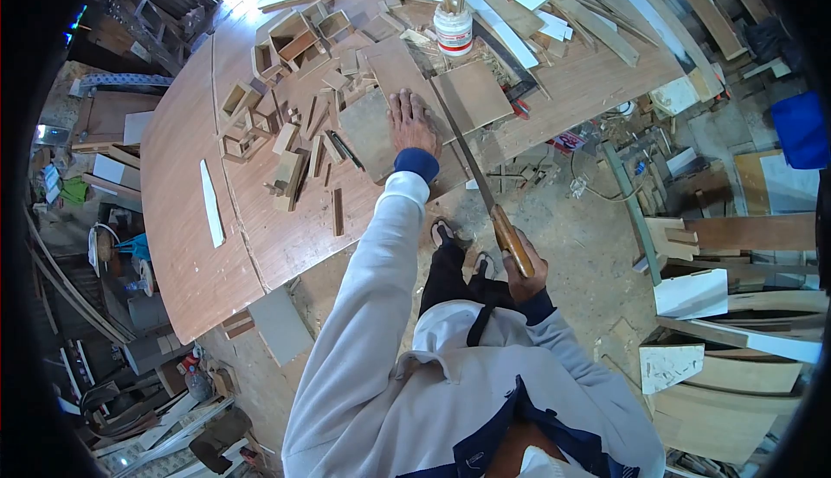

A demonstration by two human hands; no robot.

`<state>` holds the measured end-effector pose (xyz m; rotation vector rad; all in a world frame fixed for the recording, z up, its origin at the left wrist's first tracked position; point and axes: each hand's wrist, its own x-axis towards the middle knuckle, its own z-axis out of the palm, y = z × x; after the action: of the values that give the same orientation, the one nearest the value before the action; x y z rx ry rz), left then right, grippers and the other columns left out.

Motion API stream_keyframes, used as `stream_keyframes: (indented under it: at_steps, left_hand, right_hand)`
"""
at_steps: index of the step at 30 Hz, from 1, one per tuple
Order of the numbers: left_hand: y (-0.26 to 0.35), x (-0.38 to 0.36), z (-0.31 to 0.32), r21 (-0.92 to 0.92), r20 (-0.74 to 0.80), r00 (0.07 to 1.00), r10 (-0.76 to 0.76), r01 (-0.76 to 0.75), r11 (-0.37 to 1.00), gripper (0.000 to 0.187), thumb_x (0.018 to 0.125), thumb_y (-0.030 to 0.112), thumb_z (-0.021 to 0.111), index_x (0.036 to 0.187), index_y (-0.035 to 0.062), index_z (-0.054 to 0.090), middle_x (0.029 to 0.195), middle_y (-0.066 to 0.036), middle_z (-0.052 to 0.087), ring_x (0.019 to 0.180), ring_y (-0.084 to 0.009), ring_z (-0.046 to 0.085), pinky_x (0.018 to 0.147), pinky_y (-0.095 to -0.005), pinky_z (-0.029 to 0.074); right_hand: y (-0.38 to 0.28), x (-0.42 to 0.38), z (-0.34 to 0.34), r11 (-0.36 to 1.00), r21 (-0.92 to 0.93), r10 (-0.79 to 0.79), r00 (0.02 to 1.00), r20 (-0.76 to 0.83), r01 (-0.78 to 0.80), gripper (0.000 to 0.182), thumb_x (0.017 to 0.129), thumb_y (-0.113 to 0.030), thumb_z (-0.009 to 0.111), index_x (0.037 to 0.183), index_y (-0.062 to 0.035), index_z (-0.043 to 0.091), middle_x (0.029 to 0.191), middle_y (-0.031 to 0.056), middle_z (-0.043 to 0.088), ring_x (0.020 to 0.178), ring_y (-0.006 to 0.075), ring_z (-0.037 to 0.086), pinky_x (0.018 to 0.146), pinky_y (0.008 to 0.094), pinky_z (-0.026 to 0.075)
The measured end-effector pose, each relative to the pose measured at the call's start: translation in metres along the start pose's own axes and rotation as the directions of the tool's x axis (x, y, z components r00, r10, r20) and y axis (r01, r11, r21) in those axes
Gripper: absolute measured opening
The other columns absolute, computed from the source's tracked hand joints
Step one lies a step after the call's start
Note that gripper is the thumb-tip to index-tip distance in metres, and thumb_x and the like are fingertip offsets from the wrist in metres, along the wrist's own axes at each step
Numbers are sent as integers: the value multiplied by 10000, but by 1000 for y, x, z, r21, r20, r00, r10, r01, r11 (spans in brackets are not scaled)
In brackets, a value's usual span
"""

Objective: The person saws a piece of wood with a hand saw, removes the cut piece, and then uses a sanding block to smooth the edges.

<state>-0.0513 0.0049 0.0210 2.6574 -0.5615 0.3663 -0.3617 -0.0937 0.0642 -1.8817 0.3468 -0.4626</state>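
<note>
My left hand (411, 121) lies flat with its fingers spread on a brown wooden board (396, 67) near the table's front edge. Under my wrist is a greyish board (365, 128). My right hand (526, 270) is wrapped round the wooden handle (511, 240) of a handsaw. The saw's long narrow blade (467, 149) points away from me, its tip at the right side of the brown board. Another flat board (469, 96) lies just right of the blade.
Small wooden boxes (294, 38) and offcuts lie on the wooden table (177, 210). A white jar (454, 30) holding sticks stands behind the boards. Long white-faced strips lie at the back. Stacked wood (753, 231) fills the floor at right.
</note>
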Motion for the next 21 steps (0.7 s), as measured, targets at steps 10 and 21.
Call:
stream_keyframes:
  at_steps: [10,21]
  left_hand:
    - [-4,1,6,-4,-9,1000,-3,3,1000,488,917,225,451,1350,2,426,1496,-159,307,1412,-370,198,1142,-499,186]
    - [-4,1,6,20,-77,996,35,-34,999,486,908,228,473,1319,-28,439,1438,-197,356,1372,-408,248,1142,-473,191]
  right_hand:
    - [-12,3,-1,996,45,76,997,1,-76,488,810,30,584,1292,14,504,1113,147,648,702,141,660,661,276,541]
    - [0,-2,-6,999,-43,-21,1000,-21,20,485,783,5,606,1262,-2,533,1161,171,639,989,261,670,814,314,526]
